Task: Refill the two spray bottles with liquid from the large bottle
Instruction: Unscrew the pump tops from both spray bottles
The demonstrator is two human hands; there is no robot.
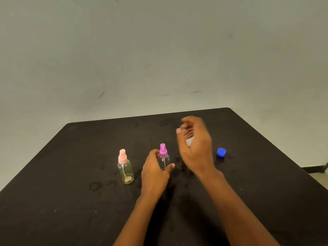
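Matte black rectangular table [53,192], open surface toward its left and near edges. Mid-table, left hand [156,168] grips clear purple-capped spray bottle [163,151]; right hand [195,146] raised, blurred, grip indeterminate.

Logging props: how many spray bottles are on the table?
2: pink-topped bottle at left; purple-topped bottle at centre, in the left hand. The right hand may hide another.

Two spray bottles [125,167] [163,155], one blue cap [221,152]
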